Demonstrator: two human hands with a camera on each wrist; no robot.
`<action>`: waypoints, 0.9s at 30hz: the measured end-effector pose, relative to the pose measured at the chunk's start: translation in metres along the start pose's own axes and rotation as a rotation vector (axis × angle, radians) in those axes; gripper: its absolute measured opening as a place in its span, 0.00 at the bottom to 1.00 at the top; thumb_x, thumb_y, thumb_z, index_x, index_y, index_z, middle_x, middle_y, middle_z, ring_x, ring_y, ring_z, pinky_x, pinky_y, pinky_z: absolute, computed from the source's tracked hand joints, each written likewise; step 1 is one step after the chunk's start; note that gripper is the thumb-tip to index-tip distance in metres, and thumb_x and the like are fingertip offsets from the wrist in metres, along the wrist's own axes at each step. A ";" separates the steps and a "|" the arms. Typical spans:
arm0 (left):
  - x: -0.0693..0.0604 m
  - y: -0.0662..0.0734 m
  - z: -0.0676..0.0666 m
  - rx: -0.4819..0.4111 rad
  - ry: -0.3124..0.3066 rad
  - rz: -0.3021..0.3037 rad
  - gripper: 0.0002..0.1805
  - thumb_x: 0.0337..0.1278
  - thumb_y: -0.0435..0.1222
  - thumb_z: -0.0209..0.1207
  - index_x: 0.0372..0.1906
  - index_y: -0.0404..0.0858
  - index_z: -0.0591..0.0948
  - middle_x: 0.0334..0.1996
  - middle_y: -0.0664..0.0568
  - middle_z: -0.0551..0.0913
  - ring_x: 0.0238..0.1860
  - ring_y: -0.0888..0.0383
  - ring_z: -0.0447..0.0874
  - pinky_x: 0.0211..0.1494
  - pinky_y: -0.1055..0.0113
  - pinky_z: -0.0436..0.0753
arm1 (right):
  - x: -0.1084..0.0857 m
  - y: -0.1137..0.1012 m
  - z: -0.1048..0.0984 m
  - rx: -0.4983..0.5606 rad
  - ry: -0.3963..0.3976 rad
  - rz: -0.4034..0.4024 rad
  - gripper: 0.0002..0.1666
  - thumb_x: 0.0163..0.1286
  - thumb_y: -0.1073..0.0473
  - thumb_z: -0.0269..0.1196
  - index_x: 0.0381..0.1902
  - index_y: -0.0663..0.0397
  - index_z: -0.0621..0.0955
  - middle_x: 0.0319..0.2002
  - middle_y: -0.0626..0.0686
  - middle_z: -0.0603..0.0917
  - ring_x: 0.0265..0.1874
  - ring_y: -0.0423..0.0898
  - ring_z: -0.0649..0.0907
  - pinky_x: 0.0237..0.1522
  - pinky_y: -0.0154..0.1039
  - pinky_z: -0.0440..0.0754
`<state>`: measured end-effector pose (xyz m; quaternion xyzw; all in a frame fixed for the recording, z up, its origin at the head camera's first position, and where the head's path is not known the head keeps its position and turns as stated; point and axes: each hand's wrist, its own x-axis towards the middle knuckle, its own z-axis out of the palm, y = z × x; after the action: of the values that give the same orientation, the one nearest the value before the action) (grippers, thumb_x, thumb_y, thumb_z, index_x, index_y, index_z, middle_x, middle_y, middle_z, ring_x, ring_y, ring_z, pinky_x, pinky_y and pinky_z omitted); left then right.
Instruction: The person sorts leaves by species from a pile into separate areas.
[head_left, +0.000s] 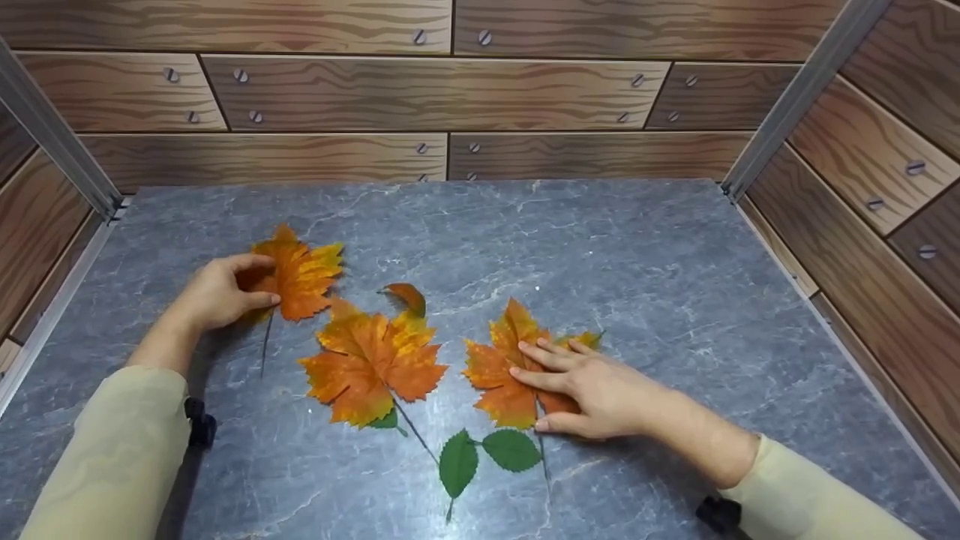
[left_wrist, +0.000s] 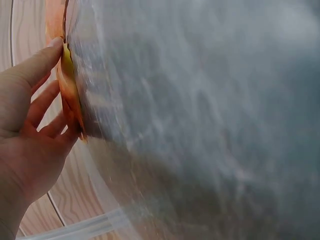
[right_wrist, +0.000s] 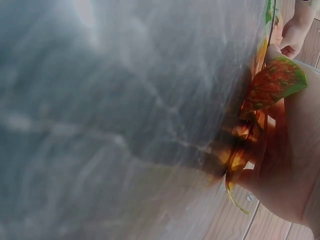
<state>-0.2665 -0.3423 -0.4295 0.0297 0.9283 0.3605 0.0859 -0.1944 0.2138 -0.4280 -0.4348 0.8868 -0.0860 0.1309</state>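
Three orange and yellow artificial maple leaves on thin stems lie across the table. My left hand (head_left: pixel 225 289) touches the far-left leaf (head_left: pixel 304 281), its thumb and fingers spread apart against the leaf's left part. In the left wrist view, the thumb (left_wrist: pixel 40 62) meets that leaf's edge by the stem. My right hand (head_left: pixel 600 386) rests with fairly straight, spread fingers on the right leaf (head_left: pixel 499 375) and covers part of it. The right wrist view shows a small red-green leaf (right_wrist: pixel 272 85) close to the palm. Between the hands lies the middle leaf (head_left: pixel 371 360), untouched.
Two green leaflets (head_left: pixel 457 465) lie near the front between the stems. A small curled brownish-orange leaflet (head_left: pixel 407 296) is behind the middle leaf. The grey marbled table (head_left: pixel 637 255) is enclosed by wood-patterned panels (head_left: pixel 435 94) and metal posts (head_left: pixel 795 97).
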 end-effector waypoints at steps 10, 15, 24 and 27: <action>-0.003 0.003 -0.001 -0.009 0.035 0.019 0.35 0.71 0.39 0.69 0.77 0.32 0.72 0.71 0.31 0.74 0.73 0.32 0.69 0.75 0.36 0.66 | 0.000 -0.001 -0.001 0.011 0.003 0.002 0.45 0.77 0.26 0.57 0.84 0.34 0.65 0.86 0.51 0.53 0.82 0.61 0.56 0.79 0.66 0.51; -0.008 0.006 -0.002 -0.024 0.046 0.023 0.34 0.71 0.38 0.69 0.76 0.32 0.72 0.70 0.32 0.75 0.72 0.33 0.71 0.74 0.37 0.69 | 0.000 -0.001 -0.001 0.006 -0.004 0.005 0.45 0.77 0.26 0.56 0.84 0.34 0.64 0.86 0.51 0.52 0.81 0.65 0.57 0.79 0.66 0.51; -0.019 0.012 -0.002 -0.011 0.051 0.071 0.35 0.71 0.40 0.70 0.76 0.33 0.73 0.73 0.33 0.73 0.73 0.33 0.69 0.75 0.36 0.67 | 0.000 -0.001 -0.002 0.009 -0.018 0.015 0.45 0.77 0.25 0.55 0.84 0.34 0.63 0.86 0.50 0.51 0.82 0.62 0.55 0.79 0.66 0.50; -0.023 0.013 -0.001 0.001 0.047 0.084 0.36 0.71 0.41 0.70 0.77 0.33 0.73 0.75 0.33 0.70 0.75 0.33 0.66 0.76 0.35 0.65 | 0.000 0.000 -0.002 0.015 -0.022 0.016 0.46 0.77 0.25 0.55 0.84 0.34 0.63 0.86 0.50 0.51 0.83 0.59 0.54 0.80 0.66 0.49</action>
<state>-0.2437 -0.3355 -0.4168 0.0600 0.9282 0.3639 0.0490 -0.1944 0.2138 -0.4263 -0.4274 0.8882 -0.0867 0.1444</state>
